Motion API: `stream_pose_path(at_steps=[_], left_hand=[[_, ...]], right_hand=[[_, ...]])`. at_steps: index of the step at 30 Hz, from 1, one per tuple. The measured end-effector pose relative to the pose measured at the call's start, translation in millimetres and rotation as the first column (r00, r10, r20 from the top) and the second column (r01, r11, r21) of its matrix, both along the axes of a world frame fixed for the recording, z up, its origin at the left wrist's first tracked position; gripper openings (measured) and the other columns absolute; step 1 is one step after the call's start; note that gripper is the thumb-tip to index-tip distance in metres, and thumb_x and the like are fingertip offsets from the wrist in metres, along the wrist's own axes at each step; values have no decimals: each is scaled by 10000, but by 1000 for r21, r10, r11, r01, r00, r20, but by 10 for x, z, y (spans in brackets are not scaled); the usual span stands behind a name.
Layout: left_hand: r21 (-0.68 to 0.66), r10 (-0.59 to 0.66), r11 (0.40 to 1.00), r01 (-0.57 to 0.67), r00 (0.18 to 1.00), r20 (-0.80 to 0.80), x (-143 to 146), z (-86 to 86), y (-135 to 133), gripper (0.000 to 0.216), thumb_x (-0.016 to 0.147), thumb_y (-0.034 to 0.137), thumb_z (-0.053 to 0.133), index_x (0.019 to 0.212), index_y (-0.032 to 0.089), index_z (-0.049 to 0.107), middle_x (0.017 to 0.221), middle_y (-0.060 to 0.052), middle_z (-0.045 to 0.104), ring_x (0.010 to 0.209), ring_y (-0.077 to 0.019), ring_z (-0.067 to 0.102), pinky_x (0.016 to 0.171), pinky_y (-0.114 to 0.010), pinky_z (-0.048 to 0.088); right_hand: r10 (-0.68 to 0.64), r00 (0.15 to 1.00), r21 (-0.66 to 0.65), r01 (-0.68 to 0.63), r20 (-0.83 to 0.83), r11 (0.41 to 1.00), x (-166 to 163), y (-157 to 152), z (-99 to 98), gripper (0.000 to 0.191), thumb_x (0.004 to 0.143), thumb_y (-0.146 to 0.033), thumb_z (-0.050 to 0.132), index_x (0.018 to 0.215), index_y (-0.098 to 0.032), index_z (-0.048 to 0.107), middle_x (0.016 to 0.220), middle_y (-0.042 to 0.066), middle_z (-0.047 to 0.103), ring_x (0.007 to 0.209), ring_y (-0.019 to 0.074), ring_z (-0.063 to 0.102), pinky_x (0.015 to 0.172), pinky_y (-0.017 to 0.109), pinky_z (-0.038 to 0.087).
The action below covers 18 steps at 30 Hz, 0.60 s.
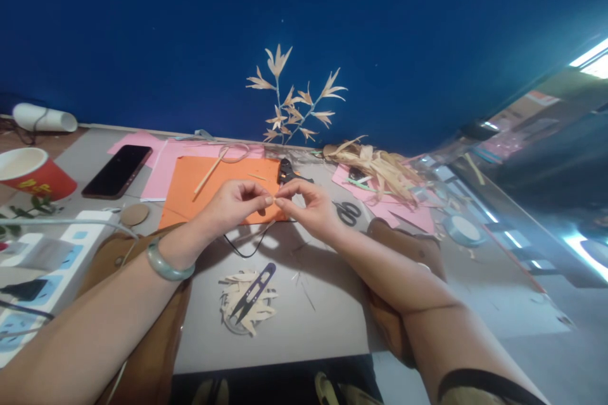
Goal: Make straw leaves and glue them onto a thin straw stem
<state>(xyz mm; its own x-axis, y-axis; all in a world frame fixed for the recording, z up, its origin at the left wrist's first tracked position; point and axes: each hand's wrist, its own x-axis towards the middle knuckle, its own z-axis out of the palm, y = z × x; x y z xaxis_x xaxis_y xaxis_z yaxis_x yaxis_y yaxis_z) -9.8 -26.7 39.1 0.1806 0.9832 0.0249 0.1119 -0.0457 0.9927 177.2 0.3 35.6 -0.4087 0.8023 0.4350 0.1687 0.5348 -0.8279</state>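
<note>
In the head view, the left hand (237,202) and right hand (308,205) met nearly tip to tip above the edge of an orange sheet (185,202). Each pinched thumb against index finger, the other fingers curled in. Whether a sliver lay between the fingertips was too small to tell. A black tool (287,172) lay just beyond the right hand. Nearer the body, purple snips (249,291) rested on pale cut pieces (261,315); a flower sprig (293,115) stood beyond both hands.
</note>
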Motion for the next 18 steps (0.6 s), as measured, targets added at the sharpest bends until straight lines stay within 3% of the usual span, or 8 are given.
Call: stream_pose_path(at_steps=[5, 10, 18], left_hand=[[-71, -63, 996, 63, 998, -5, 11, -3, -3, 248, 721, 380, 718, 738, 139, 663, 654, -26, 654, 601, -121, 570, 572, -244, 437], [-101, -76, 992, 78, 997, 23, 18, 20, -6, 239, 712, 369, 730, 733, 143, 656, 656, -17, 649, 606, -116, 570, 571, -237, 442], [23, 4, 1000, -6, 998, 70, 42, 15, -28, 174, 751, 307, 708, 739, 140, 661, 657, -8, 657, 631, -115, 602, 623, -238, 483]], right_hand=[[41, 998, -150, -49, -58, 987, 12, 63, -26, 228, 770, -410, 724, 815, -188, 688, 803, 24, 691, 757, 135, 612, 747, 282, 490], [70, 995, -256, -87, -75, 963, 6, 62, -31, 258, 781, -428, 705, 769, -178, 644, 725, 2, 630, 663, 106, 554, 679, 259, 469], [121, 982, -402, -170, -145, 900, -19, 38, -21, 246, 770, -396, 715, 743, -168, 625, 675, -17, 596, 615, 85, 519, 610, 225, 434]])
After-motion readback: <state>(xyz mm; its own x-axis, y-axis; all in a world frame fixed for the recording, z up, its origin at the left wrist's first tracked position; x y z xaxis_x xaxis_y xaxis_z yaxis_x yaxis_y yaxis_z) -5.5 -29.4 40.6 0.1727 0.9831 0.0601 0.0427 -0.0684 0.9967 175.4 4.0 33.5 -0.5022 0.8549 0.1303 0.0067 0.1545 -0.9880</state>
